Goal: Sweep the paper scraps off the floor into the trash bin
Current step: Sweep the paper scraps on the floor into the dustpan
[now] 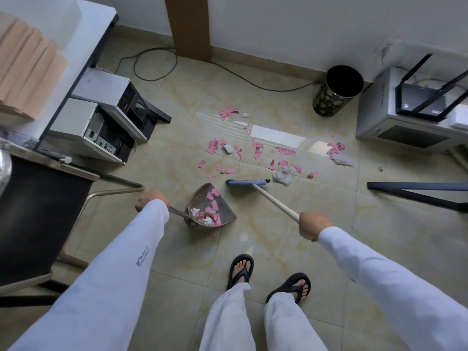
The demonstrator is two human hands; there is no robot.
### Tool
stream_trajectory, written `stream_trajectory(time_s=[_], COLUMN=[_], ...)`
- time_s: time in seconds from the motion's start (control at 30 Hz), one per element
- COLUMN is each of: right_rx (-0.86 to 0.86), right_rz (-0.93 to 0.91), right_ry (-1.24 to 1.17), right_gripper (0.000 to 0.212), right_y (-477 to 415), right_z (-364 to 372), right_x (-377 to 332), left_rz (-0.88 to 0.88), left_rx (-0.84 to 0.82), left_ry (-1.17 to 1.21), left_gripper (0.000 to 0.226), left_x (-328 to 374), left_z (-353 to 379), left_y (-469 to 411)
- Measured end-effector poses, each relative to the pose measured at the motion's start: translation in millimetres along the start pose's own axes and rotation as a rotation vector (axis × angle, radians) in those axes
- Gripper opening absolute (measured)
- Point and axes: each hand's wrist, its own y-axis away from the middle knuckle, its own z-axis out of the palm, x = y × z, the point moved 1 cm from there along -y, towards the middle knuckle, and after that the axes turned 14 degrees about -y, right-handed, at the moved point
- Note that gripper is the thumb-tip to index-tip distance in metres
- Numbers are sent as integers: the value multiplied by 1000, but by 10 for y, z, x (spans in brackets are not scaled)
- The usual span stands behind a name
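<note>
Left hand (151,200) grips dustpan (217,211), right hand (312,224) grips broom (249,182); scraps (258,150) at 12, bin (339,90) at 1.

Place: small office or computer room.
Under the bench (88,26): two desktop towers (88,125), rear ports showing.
Right side: grey network cabinet (377,107), router (420,105) on top.
Floor (177,249): glossy tile, loose cable (253,79), trash bin (331,102).

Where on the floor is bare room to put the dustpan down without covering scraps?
Bare tile lies between the dustpan and the sandals, and between the cable and the computer cases. Crowded: scraps from the broom toward the trash bin.
</note>
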Motion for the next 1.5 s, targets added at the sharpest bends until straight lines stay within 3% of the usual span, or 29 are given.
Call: stream_trajectory(time_s=[0.1,0.27,0.47,0.63,0.87,0.97,1.17,1.5], right_rx=[-97,-187,-120,-31,46,46,-18,-209], right_rz=[18,-44,-108,-49,22,30,40,-67], right_ry=[-94,-35,74,70,-28,-89,-46,198], right_gripper=[36,38,33,26,10,15,37,29], right_y=[-48,47,-44,-100,-251,-360,-437,-49], right_z=[333,657,68,-434,-648,-597,-157,-180], right_x=[-225,-388,-163,35,24,-173,-422,-207], left_rz=[0,-5,6,5,-8,-5,3,10], left_rx=[2,10,6,21,43,38,29,15], left_ry=[-8,-6,-53,-54,-26,-17,-23,-38], left_gripper=[24,26,27,28,30,30,30,29], left_x=[42,69,155,213,177,170,160,169], left_z=[-7,-31,-98,-111,-113,-109,-76,-102], left_y=[-2,-25,-10,10,-23,-22,-25,-34])
